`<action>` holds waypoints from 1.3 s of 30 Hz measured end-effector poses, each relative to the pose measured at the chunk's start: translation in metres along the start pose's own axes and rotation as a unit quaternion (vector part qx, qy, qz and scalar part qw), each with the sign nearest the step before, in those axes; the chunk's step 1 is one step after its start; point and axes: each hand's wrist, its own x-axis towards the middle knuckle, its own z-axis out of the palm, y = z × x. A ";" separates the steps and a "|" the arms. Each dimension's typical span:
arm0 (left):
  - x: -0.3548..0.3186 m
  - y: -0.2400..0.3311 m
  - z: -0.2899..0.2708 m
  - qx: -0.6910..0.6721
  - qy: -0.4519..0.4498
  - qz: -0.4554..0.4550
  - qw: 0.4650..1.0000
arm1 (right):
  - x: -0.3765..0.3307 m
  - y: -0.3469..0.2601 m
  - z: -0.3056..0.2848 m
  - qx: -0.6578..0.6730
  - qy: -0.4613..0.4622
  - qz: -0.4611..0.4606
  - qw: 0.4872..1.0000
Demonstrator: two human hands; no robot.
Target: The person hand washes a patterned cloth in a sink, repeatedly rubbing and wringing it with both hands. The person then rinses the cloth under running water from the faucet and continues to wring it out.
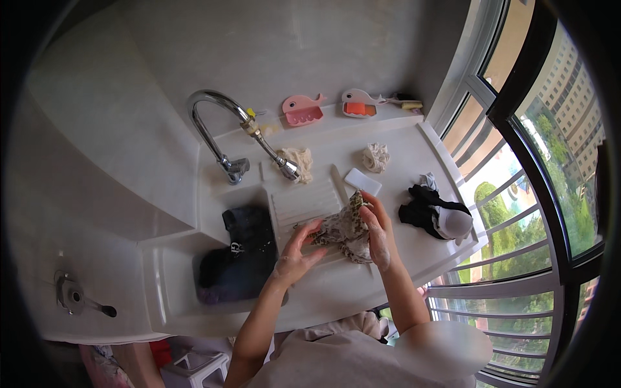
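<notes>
One crumpled cloth (350,226), whitish with brown spots, over washboard (303,202); right hand (381,237) fingers grasp it, left hand (296,260) grip unclear. Two whale-shaped soap dishes (303,116) beyond washboard.

Holding two bare forearms (404,294) forward from the lower edge, converging toward white-foam-flecked wrists. Cupping the bare left hand (294,257), thumb and fingers parted; gripping with the bare right hand (380,234), fingertips upward, thumb close to fingers.
</notes>
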 end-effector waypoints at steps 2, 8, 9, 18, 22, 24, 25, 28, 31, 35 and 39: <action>0.000 0.002 0.035 -0.010 0.054 0.067 0.996 | -0.011 0.004 0.022 0.110 -0.081 0.033 0.990; -0.007 0.005 0.020 -0.156 0.176 -0.103 0.966 | -0.009 -0.021 0.021 -0.220 -0.208 -0.202 0.932; -0.007 0.002 0.015 -0.224 0.179 -0.092 0.954 | -0.002 -0.028 0.025 -0.326 -0.104 -0.325 0.882; -0.023 0.049 -0.024 -0.390 0.100 -0.033 0.915 | 0.023 0.016 -0.019 -0.097 -0.329 -0.114 0.932; -0.030 0.054 -0.040 -0.338 0.068 -0.022 0.939 | 0.005 -0.013 -0.024 0.237 -0.232 -0.048 0.942; -0.033 0.045 -0.036 -0.202 0.115 -0.014 0.973 | 0.011 -0.005 -0.037 0.271 -0.215 -0.025 0.938; -0.030 0.037 -0.028 -0.192 0.145 -0.031 0.970 | 0.018 0.001 -0.037 0.265 -0.188 -0.033 0.945; -0.014 -0.002 -0.009 -0.354 0.248 -0.099 0.896 | 0.042 0.025 -0.007 0.205 -0.046 0.014 0.978; 0.004 -0.011 0.010 -0.531 0.197 -0.082 0.820 | 0.015 0.052 0.052 0.152 -0.019 -0.036 0.988; 0.029 -0.014 -0.001 -0.466 0.199 -0.264 0.821 | -0.065 0.045 0.114 -0.274 -0.098 -0.327 0.899; 0.015 -0.012 0.014 -0.593 0.171 -0.203 0.760 | -0.017 0.052 0.110 -0.390 -0.002 -0.360 0.848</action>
